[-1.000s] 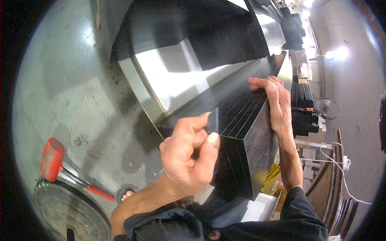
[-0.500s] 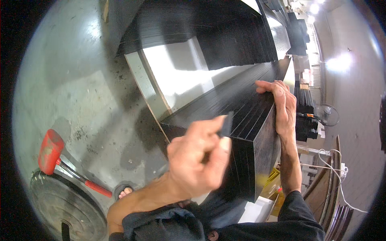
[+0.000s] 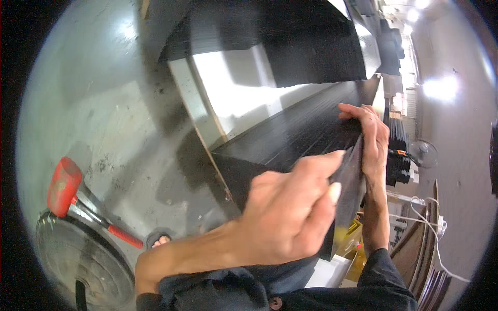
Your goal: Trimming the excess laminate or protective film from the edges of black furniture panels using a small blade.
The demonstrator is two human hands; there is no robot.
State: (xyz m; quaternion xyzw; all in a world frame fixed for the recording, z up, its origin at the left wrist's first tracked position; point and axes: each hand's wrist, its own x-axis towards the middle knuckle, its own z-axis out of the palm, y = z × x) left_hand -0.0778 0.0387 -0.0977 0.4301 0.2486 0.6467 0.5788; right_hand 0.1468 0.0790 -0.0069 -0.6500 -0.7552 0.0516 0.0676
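In front of me is a long stack of thin black boards (image 3: 290, 137), its many edges lined up side by side. My left hand (image 3: 290, 212) is closed in a pinch of thumb and forefinger at the near corner of this stack. Between those fingertips is a small, thin, dark flat piece (image 3: 336, 173), blurred and mostly hidden against the black boards. My right hand (image 3: 372, 136) lies farther along, bent over the stack's right-hand edge. Its fingers are stretched out over the boards, and nothing shows in them.
Beyond stands another stack of black boards (image 3: 311, 44), next to a bright white panel (image 3: 233, 85). On the left, a red-headed mallet (image 3: 66, 189) rests against a round dark disc (image 3: 85, 259). A white cord (image 3: 429, 223) hangs at the right, below a fan (image 3: 424, 153).
My left hand has moved right with the dark piece, from above the board edges to the stack's near right corner. My right hand keeps its hold place; the view has shifted slightly.
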